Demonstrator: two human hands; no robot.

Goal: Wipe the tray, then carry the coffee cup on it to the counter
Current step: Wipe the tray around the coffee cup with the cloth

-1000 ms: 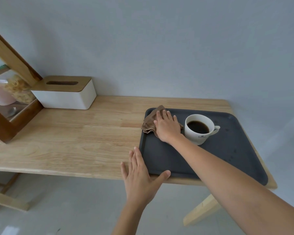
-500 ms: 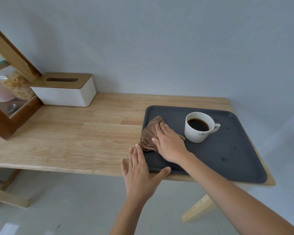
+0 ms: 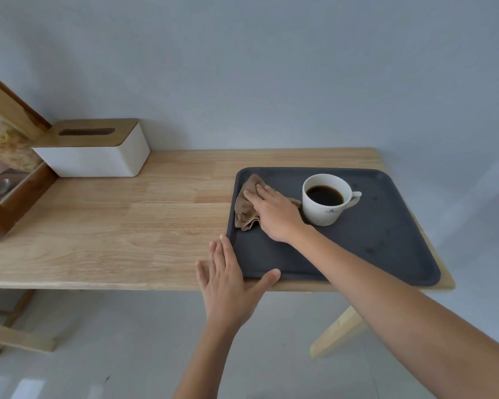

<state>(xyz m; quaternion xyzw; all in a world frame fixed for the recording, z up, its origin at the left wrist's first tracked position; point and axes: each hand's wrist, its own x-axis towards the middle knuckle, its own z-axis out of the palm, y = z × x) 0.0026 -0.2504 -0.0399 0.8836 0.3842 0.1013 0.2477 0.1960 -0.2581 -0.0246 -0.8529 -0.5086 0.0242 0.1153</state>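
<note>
On the right end of a pale, jointed-wood worktop (image 3: pixel 156 226) set against a plain grey wall, a dark matte tray (image 3: pixel 386 243) with rounded corners lies flat, its surface dotted with small marks. A white ceramic coffee cup (image 3: pixel 326 208), filled with black coffee and with its handle turned right, stands in the tray's far half, just beside the right hand (image 3: pixel 274 214), which presses flat, fingers spread, on a crumpled brown cloth (image 3: pixel 247 208) near the tray's far-left corner. The left hand (image 3: pixel 228 283) lies open at the tray's near-left corner, thumb against the front rim. Well to the left sits a white tissue box (image 3: pixel 98 159) with a slotted wooden lid, beside a dark wooden frame (image 3: pixel 18 197) at the edge of view.
</note>
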